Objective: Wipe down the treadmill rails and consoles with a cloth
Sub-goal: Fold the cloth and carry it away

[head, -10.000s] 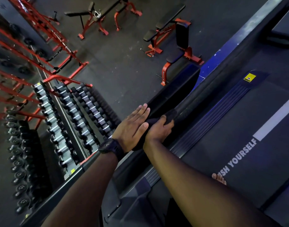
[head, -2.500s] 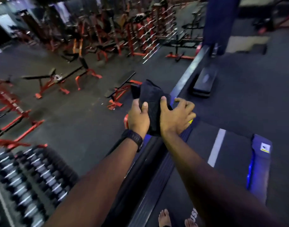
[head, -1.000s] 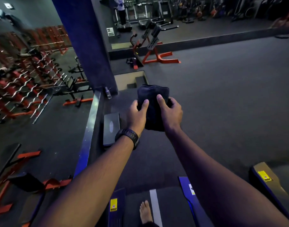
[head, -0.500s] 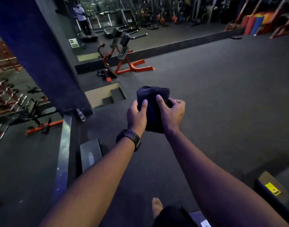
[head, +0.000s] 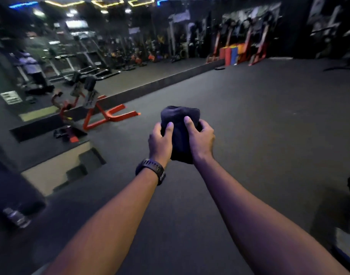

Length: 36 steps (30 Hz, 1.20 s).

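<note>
gym floor [head: 269,135] ahead, no rail under the hands | left hand [head: 160,141] and right hand [head: 202,139] both grip the folded cloth [head: 179,118] midair | step: likely carrying it between treadmills | next: reach a rail, press cloth flat

Dim, motion-blurred, edges bent
</note>
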{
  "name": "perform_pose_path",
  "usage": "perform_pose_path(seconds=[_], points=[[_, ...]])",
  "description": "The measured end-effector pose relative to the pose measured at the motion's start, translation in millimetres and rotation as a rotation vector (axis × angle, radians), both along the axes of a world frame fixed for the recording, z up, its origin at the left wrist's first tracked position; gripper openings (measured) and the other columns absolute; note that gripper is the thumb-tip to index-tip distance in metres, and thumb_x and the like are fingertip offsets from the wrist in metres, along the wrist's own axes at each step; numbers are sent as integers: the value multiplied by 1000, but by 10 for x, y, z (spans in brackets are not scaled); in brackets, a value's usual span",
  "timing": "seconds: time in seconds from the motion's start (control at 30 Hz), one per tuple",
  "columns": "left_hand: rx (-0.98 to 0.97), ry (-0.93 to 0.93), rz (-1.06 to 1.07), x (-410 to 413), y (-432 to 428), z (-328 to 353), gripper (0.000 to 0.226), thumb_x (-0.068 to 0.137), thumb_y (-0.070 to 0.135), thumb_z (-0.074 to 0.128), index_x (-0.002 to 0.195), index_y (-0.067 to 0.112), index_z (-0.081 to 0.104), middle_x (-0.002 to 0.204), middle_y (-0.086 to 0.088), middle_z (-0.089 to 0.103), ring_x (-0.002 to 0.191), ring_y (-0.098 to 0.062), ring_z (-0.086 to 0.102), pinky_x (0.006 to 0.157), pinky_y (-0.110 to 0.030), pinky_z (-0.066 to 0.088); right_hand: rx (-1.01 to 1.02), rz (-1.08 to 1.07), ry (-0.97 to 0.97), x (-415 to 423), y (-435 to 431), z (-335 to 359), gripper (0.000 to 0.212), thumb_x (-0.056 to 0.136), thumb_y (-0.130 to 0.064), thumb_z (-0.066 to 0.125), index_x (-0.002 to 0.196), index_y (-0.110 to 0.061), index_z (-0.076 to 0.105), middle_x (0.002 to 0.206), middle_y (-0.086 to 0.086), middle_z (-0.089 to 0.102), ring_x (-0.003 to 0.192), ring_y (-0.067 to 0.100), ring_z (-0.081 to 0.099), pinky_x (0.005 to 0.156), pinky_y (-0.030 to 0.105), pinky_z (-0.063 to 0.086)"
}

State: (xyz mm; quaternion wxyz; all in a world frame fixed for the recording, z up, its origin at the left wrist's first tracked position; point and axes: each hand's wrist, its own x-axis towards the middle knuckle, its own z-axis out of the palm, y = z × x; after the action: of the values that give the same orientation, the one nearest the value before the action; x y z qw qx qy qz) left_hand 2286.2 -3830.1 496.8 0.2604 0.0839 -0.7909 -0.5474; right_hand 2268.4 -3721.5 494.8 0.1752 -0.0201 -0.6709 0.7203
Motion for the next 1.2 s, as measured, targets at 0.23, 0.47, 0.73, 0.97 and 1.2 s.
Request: perform_pose_path(seconds=[0.23,0.47,0.73,0.97,1.2], points=[[52,6,-264,-1953,350,31,23,91,49,53,98,28,61,95,4,70,90,-17,67,83,-48,56,42,-236,-22,-1753,372,23,33,93,-48,65,89,-16,69,83,-2,72,79,17,68,73,38,57],[129,-32,-499,-3582,678,-40,45,84,56,53,115,25,60,107,4,69,99,-15,66,89,-45,57,3,-418,-4,-3192,647,-7,31,94,-46,65,91,-15,70,87,-2,73,81,17,69,77,38,59],[139,-60,-786,-5672,1446,210,48,82,57,58,115,21,63,107,2,71,99,-16,68,88,-47,58,4,-653,3,-4928,1367,169,32,89,-49,65,84,-17,69,85,-1,74,83,21,70,79,46,59],[117,-13,-949,-7125,2722,58,36,81,54,59,101,24,64,100,3,71,96,-18,68,86,-48,57,4,-838,11,-6259,2555,0,35,88,-49,64,83,-15,67,83,-1,73,79,19,67,78,47,58],[157,-23,-1088,-8439,4302,260,32,87,47,59,103,20,62,101,2,70,95,-18,66,89,-49,55,1,-971,27,-7517,4044,181,33,91,-46,65,81,-15,65,80,-2,71,72,14,62,77,46,57]])
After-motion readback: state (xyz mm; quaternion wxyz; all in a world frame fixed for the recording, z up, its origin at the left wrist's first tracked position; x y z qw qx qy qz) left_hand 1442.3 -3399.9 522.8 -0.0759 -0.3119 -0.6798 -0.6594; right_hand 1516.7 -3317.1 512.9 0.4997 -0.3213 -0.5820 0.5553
